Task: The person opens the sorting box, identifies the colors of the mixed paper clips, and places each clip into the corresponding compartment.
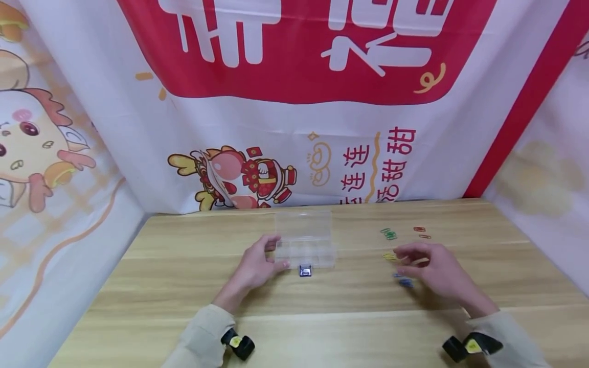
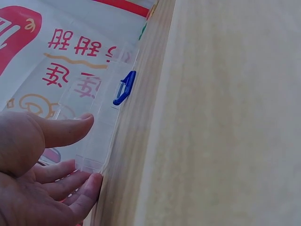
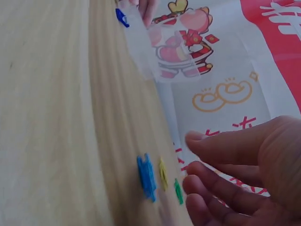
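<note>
An opened clear plastic box point(image 1: 306, 253) with compartments stands mid-table, its transparent lid point(image 1: 303, 225) raised behind. My left hand point(image 1: 259, 260) holds its left end, fingers at the side and thumb by the front corner. A dark blue latch point(image 2: 124, 88) shows at the box's front. Over the small paper clips at the right hovers my right hand point(image 1: 430, 268), thumb and fingers bent and apart, nothing between them. Closest to its fingertips lie yellow paper clips point(image 1: 389, 256). Blue paper clips point(image 3: 146, 177) lie nearer me, partly under the hand in the head view.
Green paper clips point(image 1: 388, 234) and red paper clips point(image 1: 419, 229) lie farther back on the wooden table point(image 1: 193, 276). A printed cloth point(image 1: 257, 122) hangs along the table's back edge, with more cloth on both sides.
</note>
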`<state>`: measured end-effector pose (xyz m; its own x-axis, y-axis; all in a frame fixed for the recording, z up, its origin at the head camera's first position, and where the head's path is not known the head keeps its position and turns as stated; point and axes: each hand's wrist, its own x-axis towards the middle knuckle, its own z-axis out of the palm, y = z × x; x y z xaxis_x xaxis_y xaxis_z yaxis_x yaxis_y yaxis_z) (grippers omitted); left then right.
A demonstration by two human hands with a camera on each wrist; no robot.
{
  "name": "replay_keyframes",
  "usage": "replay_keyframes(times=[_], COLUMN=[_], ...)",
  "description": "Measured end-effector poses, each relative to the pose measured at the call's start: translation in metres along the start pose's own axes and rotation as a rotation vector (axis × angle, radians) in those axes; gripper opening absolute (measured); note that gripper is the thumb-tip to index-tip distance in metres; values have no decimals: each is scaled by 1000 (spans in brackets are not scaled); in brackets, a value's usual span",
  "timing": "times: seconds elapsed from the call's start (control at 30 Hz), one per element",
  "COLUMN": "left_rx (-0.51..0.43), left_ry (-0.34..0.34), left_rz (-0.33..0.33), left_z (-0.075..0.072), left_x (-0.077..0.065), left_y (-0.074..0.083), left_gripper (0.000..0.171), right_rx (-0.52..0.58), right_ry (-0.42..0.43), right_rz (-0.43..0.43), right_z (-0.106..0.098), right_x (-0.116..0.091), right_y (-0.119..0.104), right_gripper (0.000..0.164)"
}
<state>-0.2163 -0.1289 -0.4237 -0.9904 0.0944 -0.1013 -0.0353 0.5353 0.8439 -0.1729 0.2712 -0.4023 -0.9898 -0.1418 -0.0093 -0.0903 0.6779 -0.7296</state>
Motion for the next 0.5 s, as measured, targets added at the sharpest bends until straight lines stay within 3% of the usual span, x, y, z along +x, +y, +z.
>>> replay_keyframes(times=[0.2,0.5], left_rx=[-5,4], left_ry=[-17,-9], left_rz=[13,-4], left_z=[-1,-3], left_x=[0,-1], left_y=[1,2], left_gripper=[75,75], right_rx=[-42,-115], right_ry=[-88,-61], right_rz=[69,26], right_z=[0,5], right_x=[-1,1], right_y=[14,18], right_gripper=[39,21])
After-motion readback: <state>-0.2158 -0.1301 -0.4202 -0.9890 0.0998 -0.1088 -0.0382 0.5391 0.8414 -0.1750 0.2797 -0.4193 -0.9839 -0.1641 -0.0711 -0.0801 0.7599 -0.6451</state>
